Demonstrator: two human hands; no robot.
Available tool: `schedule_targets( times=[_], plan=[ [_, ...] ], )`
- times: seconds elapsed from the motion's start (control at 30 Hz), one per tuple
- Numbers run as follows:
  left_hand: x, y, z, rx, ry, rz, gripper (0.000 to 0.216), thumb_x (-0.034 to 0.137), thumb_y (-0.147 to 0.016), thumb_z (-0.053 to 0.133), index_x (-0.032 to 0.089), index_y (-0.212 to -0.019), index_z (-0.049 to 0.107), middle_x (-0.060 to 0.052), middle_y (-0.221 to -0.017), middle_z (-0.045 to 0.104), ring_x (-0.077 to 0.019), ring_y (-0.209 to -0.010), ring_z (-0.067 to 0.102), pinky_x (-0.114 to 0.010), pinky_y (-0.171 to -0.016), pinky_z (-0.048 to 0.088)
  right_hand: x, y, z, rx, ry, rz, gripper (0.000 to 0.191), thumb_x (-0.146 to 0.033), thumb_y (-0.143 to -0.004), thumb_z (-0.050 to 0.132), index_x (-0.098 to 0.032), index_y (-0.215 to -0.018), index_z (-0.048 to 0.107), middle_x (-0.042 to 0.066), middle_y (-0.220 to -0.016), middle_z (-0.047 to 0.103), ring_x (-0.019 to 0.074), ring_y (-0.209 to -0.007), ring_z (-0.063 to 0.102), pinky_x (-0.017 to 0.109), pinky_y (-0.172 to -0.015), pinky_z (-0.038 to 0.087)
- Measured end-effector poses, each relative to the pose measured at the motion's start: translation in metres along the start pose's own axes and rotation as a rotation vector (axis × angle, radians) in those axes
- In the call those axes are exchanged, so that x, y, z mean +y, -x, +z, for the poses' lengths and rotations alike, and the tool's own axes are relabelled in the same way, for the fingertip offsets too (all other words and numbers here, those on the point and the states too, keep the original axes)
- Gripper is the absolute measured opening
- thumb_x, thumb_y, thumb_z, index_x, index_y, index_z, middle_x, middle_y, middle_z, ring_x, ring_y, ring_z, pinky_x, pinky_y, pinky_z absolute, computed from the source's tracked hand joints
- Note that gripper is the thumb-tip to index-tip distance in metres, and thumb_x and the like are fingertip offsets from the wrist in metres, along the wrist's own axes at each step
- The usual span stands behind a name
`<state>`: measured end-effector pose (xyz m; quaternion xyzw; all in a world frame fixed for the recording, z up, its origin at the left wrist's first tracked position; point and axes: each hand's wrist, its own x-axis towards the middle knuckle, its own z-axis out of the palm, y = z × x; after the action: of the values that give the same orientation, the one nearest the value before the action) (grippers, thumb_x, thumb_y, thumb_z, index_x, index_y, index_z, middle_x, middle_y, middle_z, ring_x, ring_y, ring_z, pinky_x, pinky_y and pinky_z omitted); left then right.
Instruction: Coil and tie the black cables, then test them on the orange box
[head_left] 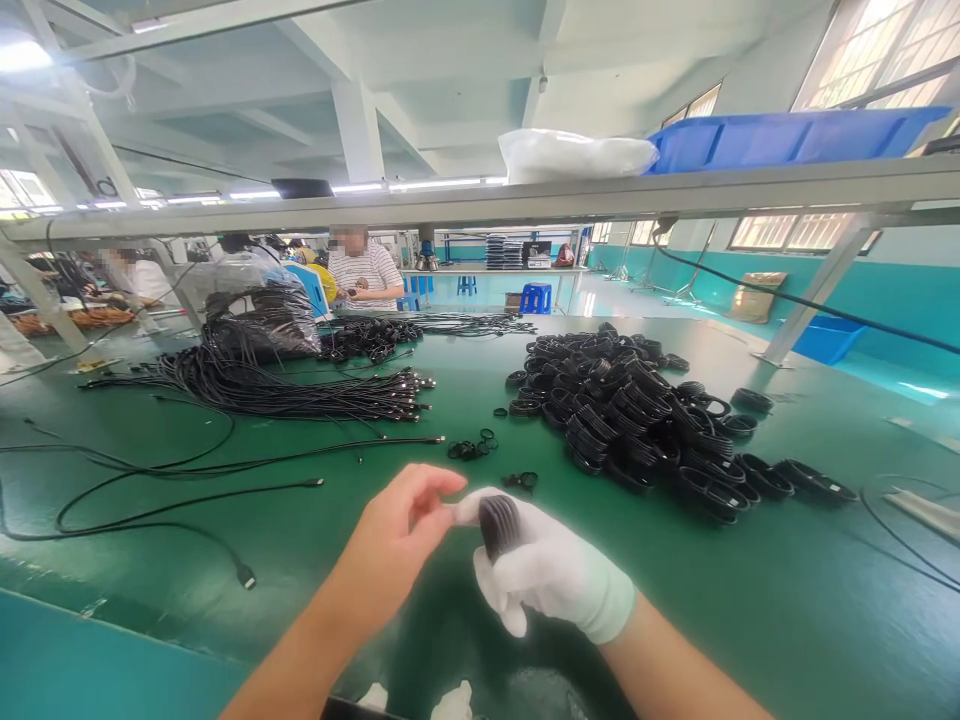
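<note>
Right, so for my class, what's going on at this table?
A person's gloved right hand holds a small black cable coil above the green table. The bare left hand is close beside it, its fingers at the glove's fingertip; whether they touch is hard to tell. A big heap of coils lies to the right, uncoiled cables to the left, and small black rings between. Another person is in the background.

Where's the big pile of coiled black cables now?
Head view, right of centre: the pile of coiled cables lies on the green table, beyond the gloved right hand, with small black bands just to its left.
</note>
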<state>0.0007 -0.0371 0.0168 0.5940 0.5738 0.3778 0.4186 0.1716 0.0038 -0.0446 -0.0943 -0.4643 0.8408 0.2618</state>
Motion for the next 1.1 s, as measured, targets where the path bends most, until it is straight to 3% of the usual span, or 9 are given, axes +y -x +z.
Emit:
schedule_targets(
  times=[0.13, 0.2, 0.3, 0.4, 0.57, 0.73, 0.83, 0.97, 1.1],
  plan=[
    [0.0, 0.004, 0.006, -0.017, -0.436, 0.281, 0.036, 0.013, -0.079, 0.048, 0.031, -0.109, 0.06, 0.0, -0.107, 0.057, -0.0182, -0.095, 0.052, -0.031, -0.084, 0.042, 0.0, -0.005, 0.005, 0.024, 0.047, 0.095, 0.038, -0.009, -0.057, 0.061, -0.011, -0.095, 0.057, 0.001, -0.052, 0.061, 0.0098, -0.036, 0.052, 0.015, -0.032, 0.039],
    [-0.004, 0.003, 0.013, 0.015, -0.516, 0.347, 0.036, 0.008, -0.079, 0.044, 0.029, -0.102, 0.064, 0.0, -0.1, 0.058, -0.0164, -0.091, 0.054, -0.028, -0.08, 0.043, 0.004, -0.006, 0.004, 0.019, 0.056, 0.129, 0.023, -0.014, -0.055, 0.068, -0.009, -0.075, 0.059, 0.002, -0.05, 0.06, 0.0097, -0.035, 0.051, 0.016, -0.031, 0.037],
    [-0.01, 0.001, 0.019, 0.101, -0.479, 0.378, 0.033, 0.005, -0.079, 0.043, 0.025, -0.09, 0.067, 0.001, -0.087, 0.059, -0.013, -0.078, 0.056, -0.024, -0.07, 0.043, 0.014, -0.006, -0.001, -0.069, -0.032, 0.106, 0.044, -0.042, -0.058, 0.075, -0.011, -0.083, 0.056, 0.003, -0.054, 0.062, 0.0107, -0.036, 0.053, 0.018, -0.033, 0.04],
    [-0.01, 0.001, 0.02, 0.15, -0.405, 0.355, 0.033, 0.004, -0.076, 0.044, 0.026, -0.086, 0.067, 0.002, -0.084, 0.059, -0.0118, -0.073, 0.055, -0.022, -0.063, 0.042, 0.025, -0.009, -0.003, -0.167, -0.147, 0.044, 0.057, -0.064, -0.066, 0.062, -0.013, -0.091, 0.053, 0.002, -0.056, 0.062, 0.0093, -0.034, 0.05, 0.017, -0.031, 0.038],
    [0.005, -0.004, 0.008, 0.188, -0.67, 0.203, 0.026, 0.008, -0.074, 0.045, 0.023, -0.078, 0.066, 0.0, -0.079, 0.059, -0.017, -0.075, 0.054, -0.028, -0.065, 0.04, 0.029, -0.016, -0.001, -0.045, -0.218, -0.05, 0.045, -0.056, -0.079, 0.054, -0.014, -0.096, 0.053, 0.005, -0.071, 0.065, 0.0118, -0.051, 0.059, 0.02, -0.043, 0.047],
    [0.005, -0.019, -0.019, -0.247, -0.286, 0.19, 0.036, 0.025, -0.078, 0.055, 0.03, -0.113, 0.06, 0.0, -0.114, 0.06, -0.0194, -0.1, 0.055, -0.03, -0.085, 0.043, 0.023, -0.015, 0.002, -0.011, -0.42, 0.118, 0.048, -0.059, -0.085, 0.039, -0.016, -0.1, 0.055, 0.007, -0.093, 0.064, 0.0123, -0.059, 0.061, 0.02, -0.043, 0.045],
    [-0.005, -0.026, -0.028, -0.417, -0.061, 0.18, 0.037, 0.021, -0.075, 0.058, 0.024, -0.112, 0.062, -0.003, -0.117, 0.061, -0.0217, -0.112, 0.052, -0.032, -0.094, 0.041, 0.021, -0.015, 0.004, 0.013, -0.433, 0.188, 0.05, -0.055, -0.085, 0.042, -0.01, -0.099, 0.058, 0.009, -0.094, 0.063, 0.0132, -0.065, 0.062, 0.022, -0.051, 0.049],
    [-0.011, -0.032, -0.025, -0.327, -0.174, 0.078, 0.03, 0.028, -0.074, 0.061, 0.022, -0.103, 0.065, -0.004, -0.105, 0.065, -0.0224, -0.099, 0.058, -0.031, -0.083, 0.047, 0.016, -0.014, 0.006, 0.147, -0.225, 0.091, 0.044, -0.044, -0.083, 0.054, -0.008, -0.107, 0.057, 0.013, -0.099, 0.06, 0.0203, -0.087, 0.063, 0.034, -0.075, 0.052],
    [-0.01, -0.028, -0.015, -0.17, -0.305, 0.087, 0.025, 0.036, -0.079, 0.055, 0.026, -0.099, 0.067, -0.002, -0.105, 0.063, -0.0223, -0.097, 0.056, -0.032, -0.083, 0.043, 0.01, -0.01, 0.007, 0.208, 0.107, 0.049, 0.053, -0.029, -0.072, 0.07, -0.018, -0.119, 0.047, 0.012, -0.117, 0.051, 0.0237, -0.094, 0.062, 0.044, -0.078, 0.052]
  ],
)
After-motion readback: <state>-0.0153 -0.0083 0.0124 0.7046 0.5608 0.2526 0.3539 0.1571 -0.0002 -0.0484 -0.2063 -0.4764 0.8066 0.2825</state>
